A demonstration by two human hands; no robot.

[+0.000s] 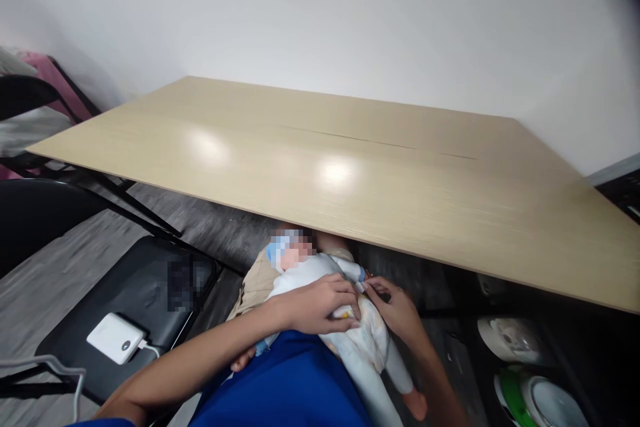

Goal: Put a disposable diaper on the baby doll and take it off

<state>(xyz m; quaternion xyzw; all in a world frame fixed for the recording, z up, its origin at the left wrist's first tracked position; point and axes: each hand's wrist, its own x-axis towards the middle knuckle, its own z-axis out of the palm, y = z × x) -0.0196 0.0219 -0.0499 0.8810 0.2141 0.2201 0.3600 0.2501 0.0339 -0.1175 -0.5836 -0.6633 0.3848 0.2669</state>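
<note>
A baby doll point(307, 273) in white clothes with a blue cap lies on my lap, below the front edge of the wooden table point(350, 173). A diaper point(370, 337) is wrapped around its waist. My left hand point(320, 303) rests on the doll's belly, fingers curled over the top edge of the diaper. My right hand point(393, 303) pinches the diaper's side at the doll's hip. The doll's legs point(395, 380) point toward the lower right.
A black chair point(130, 300) at my left carries a white power bank point(114, 337) with a white cable. More black chairs stand at the far left. On the floor at lower right sit white and green appliances point(530, 393). A white wall lies behind the table.
</note>
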